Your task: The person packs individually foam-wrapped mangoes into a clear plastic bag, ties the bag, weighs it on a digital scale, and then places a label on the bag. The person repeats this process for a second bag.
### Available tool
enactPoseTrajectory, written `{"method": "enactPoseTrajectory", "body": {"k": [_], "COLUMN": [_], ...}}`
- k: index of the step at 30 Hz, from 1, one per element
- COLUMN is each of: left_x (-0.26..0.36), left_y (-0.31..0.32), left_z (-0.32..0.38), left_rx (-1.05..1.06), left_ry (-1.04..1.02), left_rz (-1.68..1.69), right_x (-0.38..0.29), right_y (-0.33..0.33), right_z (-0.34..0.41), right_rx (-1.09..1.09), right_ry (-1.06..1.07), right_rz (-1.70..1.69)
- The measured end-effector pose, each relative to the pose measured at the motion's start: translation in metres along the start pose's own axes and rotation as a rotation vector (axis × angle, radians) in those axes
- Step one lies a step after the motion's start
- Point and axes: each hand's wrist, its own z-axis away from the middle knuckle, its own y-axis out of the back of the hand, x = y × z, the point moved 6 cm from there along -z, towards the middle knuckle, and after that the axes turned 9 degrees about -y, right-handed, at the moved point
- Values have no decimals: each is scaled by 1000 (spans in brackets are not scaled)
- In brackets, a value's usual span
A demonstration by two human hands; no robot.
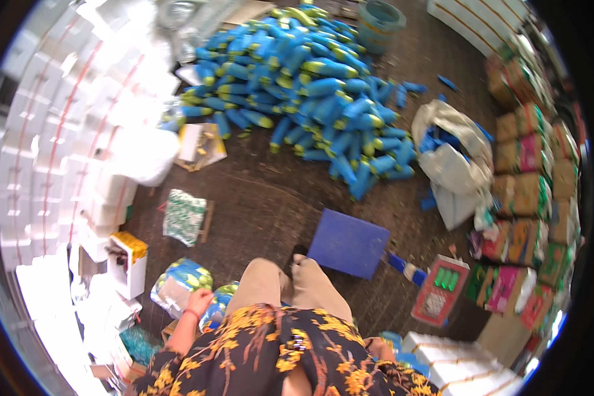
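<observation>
My left hand (201, 299), with a red band at the wrist, is beside a clear plastic bag (180, 284) of blue-and-green wrapped vegetables; whether it touches the bag cannot be told. Another such bag lies between that hand and my leg. At my right side, my right hand (376, 345) is mostly hidden by the patterned sleeve and top, close to blue-wrapped items (396, 344). In front of my legs stands a purple-blue platform (349, 243). A large heap of long green vegetables in blue foam net sleeves (297, 89) lies farther ahead on the floor.
White strapped foam boxes (44, 148) are stacked at the left, cardboard cartons (524, 193) at the right. A digital scale display (440, 292) is right of the platform, below a white woven sack (455, 163). A low stool with a green-patterned cover (184, 217) and a bucket (380, 29) stand ahead.
</observation>
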Motion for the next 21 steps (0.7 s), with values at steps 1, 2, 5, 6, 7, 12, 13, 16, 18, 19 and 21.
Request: {"method": "enactPoseTrajectory", "body": {"k": [1, 2, 5, 6, 7, 12, 13, 16, 18, 19, 21], "left_x": [21, 34, 58, 65, 72, 133, 153, 223, 261, 279, 314], "left_y": [12, 22, 44, 53, 62, 125, 138, 182, 213, 228, 248], "left_z": [-15, -29, -76, -92, -110, -227, -255, -339, -383, -398, -418], "left_rx": [-14, -11, -10, -5, -21, 78, 49, -79, -114, -122, -53], "left_ry": [-47, -59, -56, -75, -57, 32, -9, -247, -247, -258, -266], "left_rz": [-110, -71, -73, -156, -247, -196, -173, -338, -287, -275, -289], "right_x": [-55, -105, -239, -280, -318, -470, -494, -550, -587, -599, -628], "right_y": [-15, -27, -47, -49, -55, -113, -135, -226, -296, -331, -398], "right_z": [17, 39, 61, 70, 75, 87, 86, 50, 22, 9, -9], "right_rx": [81, 155, 229, 271, 314, 293, 280, 260, 289, 310, 146], "right_ry": [226, 442, 449, 501, 524, 716, 792, 630, 593, 521, 559], "right_rz": [-18, 44, -377, -365, -384, -595, -630, -617, -383, -234, -118]}}
